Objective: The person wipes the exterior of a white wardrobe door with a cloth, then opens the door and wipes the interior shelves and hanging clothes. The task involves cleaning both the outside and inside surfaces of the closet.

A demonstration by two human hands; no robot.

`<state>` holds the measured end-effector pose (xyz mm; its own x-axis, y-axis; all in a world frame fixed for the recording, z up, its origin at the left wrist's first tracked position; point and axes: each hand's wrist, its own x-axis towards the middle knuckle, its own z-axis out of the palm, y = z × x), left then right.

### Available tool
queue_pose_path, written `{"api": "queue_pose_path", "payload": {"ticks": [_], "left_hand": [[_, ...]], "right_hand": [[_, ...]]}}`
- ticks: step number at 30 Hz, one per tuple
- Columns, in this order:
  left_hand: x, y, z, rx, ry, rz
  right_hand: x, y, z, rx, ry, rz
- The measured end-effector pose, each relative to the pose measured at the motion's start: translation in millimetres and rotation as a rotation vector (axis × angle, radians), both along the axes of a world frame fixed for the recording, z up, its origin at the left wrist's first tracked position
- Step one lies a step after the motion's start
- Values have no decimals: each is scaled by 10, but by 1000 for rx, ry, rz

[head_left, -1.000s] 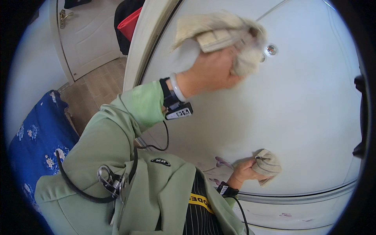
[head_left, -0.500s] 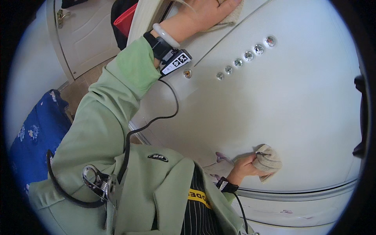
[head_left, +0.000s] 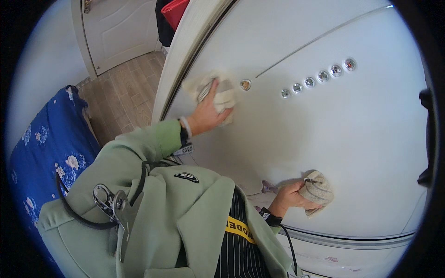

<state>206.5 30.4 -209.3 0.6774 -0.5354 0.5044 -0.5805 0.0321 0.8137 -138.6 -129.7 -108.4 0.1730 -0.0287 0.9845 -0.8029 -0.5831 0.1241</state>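
Observation:
My left hand (head_left: 207,114) presses a pale beige cloth (head_left: 225,96) against a glossy white door panel (head_left: 343,139), its fingers over the cloth. The cloth's far edge is blurred. It lies close to the panel's left frame, just left of a small shiny stud (head_left: 245,85). Lower right, my right hand (head_left: 291,195) grips a second, bunched beige cloth (head_left: 317,190) against the same panel, beside a purple printed flower (head_left: 269,186). Part of the right hand's fingers is hidden by the cloth.
A slanting row of several round mirrored studs (head_left: 323,76) and a thin line mark the panel. A metal rail (head_left: 352,242) runs below it. At left are a blue flowered cover (head_left: 51,143), wooden flooring (head_left: 123,92) and a white door (head_left: 121,34). Cables hang from both wrists.
My left hand has swept its cloth down and left from the panel's upper part to beside the frame. The view has shifted somewhat. My right hand and its cloth have barely moved.

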Motion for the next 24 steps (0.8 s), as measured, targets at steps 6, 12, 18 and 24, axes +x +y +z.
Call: {"api": "queue_pose_path", "payload": {"ticks": [6, 12, 18, 24], "left_hand": [[215, -153, 1120, -68, -646, 161], [-477, -216, 687, 81, -711, -214], [-686, -102, 332, -151, -640, -378], [-653, 103, 986, -60, -437, -651]], "right_hand": [[-58, -33, -48, 16, -31, 114], [-55, -11, 3, 8, 65, 107], [249, 429, -102, 130, 532, 99], [682, 844, 227, 222, 484, 252]]}}
